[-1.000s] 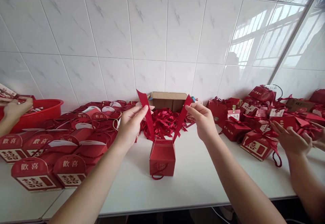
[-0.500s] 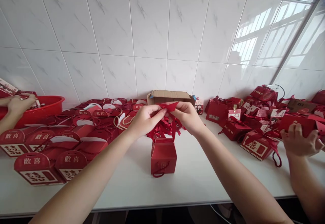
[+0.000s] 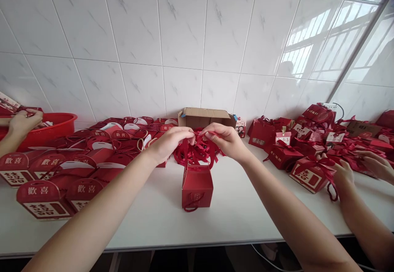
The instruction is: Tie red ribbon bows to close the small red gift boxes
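A red ribbon [image 3: 212,153] is pinched between my left hand [image 3: 172,141] and my right hand [image 3: 225,139], which face each other with fingertips closed and nearly touching. Its strands run down to the top of a small red gift box [image 3: 197,186] standing on the white table below. A dark red cord handle [image 3: 193,207] hangs on the front of that box. Behind the ribbon lies a tangled heap of red ribbons [image 3: 191,155], partly hidden by my hands. The exact form of the ribbon at my fingertips is hard to make out.
Rows of red boxes [image 3: 46,200] fill the left side of the white table [image 3: 243,218]. An open cardboard box [image 3: 205,114] stands against the wall. Ribboned boxes [image 3: 312,175] crowd the right, near a co-worker's hands [image 3: 343,173]. Another person's hand [image 3: 23,122] is over a red basin [image 3: 63,125].
My hands have shifted slightly and the wide ribbon piece between them is now drawn narrower. On the right, the co-worker's hand left a red box and both hands are now among the ribboned boxes.
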`<state>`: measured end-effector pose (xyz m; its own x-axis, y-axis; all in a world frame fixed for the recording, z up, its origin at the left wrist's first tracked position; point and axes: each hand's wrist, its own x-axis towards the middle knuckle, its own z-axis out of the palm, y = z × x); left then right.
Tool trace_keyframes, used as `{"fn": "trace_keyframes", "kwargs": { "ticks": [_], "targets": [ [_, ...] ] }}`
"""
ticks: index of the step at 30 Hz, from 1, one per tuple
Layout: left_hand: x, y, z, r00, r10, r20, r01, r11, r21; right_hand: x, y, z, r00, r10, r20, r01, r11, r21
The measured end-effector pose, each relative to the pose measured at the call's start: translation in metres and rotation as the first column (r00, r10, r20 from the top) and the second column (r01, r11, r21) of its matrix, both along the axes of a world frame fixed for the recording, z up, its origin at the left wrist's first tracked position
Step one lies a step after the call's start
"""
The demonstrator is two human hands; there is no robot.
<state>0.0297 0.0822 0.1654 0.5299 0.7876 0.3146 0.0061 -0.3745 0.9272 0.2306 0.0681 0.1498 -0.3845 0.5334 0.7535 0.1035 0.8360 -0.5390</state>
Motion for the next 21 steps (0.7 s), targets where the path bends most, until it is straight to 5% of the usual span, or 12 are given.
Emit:
{"fn": "trace_keyframes", "kwargs": {
  "ticks": [2, 4, 8, 10, 12, 14, 16, 21],
  "targets": [
    [-0.003, 0.002, 0.000, 0.999, -0.046, 0.014, 0.047, 0.998, -0.051, 0.005, 0.002, -0.001, 0.981, -0.131, 0.144, 0.089, 0.959, 0.270],
    [-0.004, 0.003, -0.001, 0.997, -0.081, 0.018, 0.083, 0.992, -0.097, 0.009, 0.004, -0.002, 0.938, -0.291, 0.190, 0.168, 0.858, 0.485],
    [-0.004, -0.001, -0.001, 0.992, -0.120, 0.032, 0.122, 0.987, -0.103, 0.009, 0.007, -0.008, 0.864, -0.486, 0.132, 0.309, 0.718, 0.623],
    [-0.003, -0.007, 0.000, 0.997, -0.058, -0.047, 0.058, 0.998, 0.004, 0.006, 0.004, -0.012, 0.874, -0.478, 0.090, 0.344, 0.738, 0.581],
    [-0.003, -0.017, 0.001, 0.966, 0.194, -0.170, -0.138, 0.946, 0.293, 0.004, 0.000, -0.018, 0.895, -0.445, -0.009, 0.391, 0.777, 0.493],
    [-0.006, -0.028, -0.001, 0.836, 0.506, -0.211, -0.285, 0.731, 0.621, 0.004, -0.006, -0.026, 0.879, -0.461, -0.119, 0.470, 0.802, 0.367],
    [-0.015, -0.037, -0.007, 0.707, 0.675, -0.213, -0.289, 0.551, 0.783, 0.010, -0.012, -0.038, 0.814, -0.563, -0.142, 0.580, 0.796, 0.175],
    [-0.070, -0.039, -0.049, 0.515, 0.778, -0.359, -0.342, 0.570, 0.747, 0.058, -0.031, -0.083, 0.682, -0.731, 0.036, 0.723, 0.665, -0.189]
  ]
}}
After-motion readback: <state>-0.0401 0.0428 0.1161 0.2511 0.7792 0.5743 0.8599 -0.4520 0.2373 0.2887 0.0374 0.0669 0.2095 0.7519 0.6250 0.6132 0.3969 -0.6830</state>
